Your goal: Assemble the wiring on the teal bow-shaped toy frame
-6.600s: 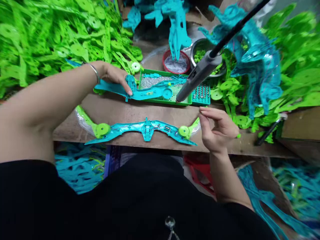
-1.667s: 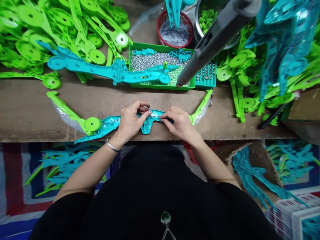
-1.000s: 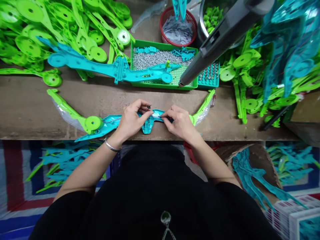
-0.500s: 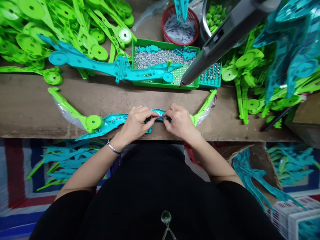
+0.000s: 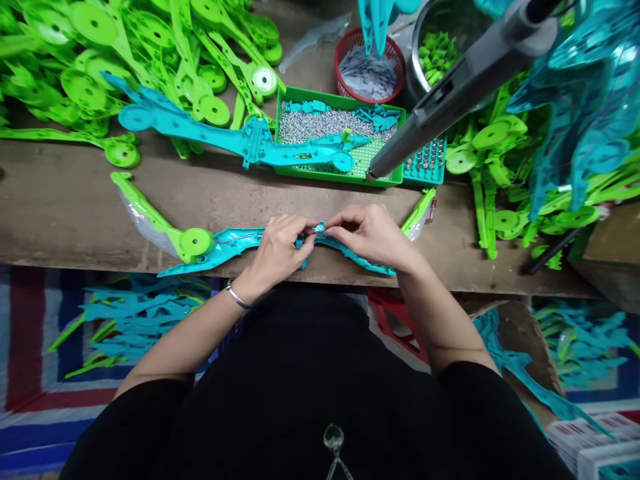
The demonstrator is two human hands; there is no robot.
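A turquoise plastic toy bow half [image 5: 235,241] lies hollow side up at the bench's front edge. Green curved limbs with round hubs join its ends; the left limb [image 5: 150,217] shows whole, the right limb [image 5: 419,213] is partly covered by my arm. Thin wire runs along the hollow. My left hand [image 5: 280,247] rests over the bow's middle, thumb and fingers closed on the wire. From the right, my right hand [image 5: 373,233] pinches the same wire near the centre with thumb and forefinger. The fingertips hide part of the wire.
A green tray [image 5: 340,177] of screws stands behind, with another turquoise bow half [image 5: 200,137] lying across it. A grey electric screwdriver [image 5: 450,87] hangs over the tray. Green limbs [image 5: 95,27] are heaped at the back left. A red basket [image 5: 345,87] stands behind the tray.
My right hand has turned and its fingers have stretched toward the left, uncovering the bow's right part. My left hand stays near the middle. The whole view has shifted slightly.
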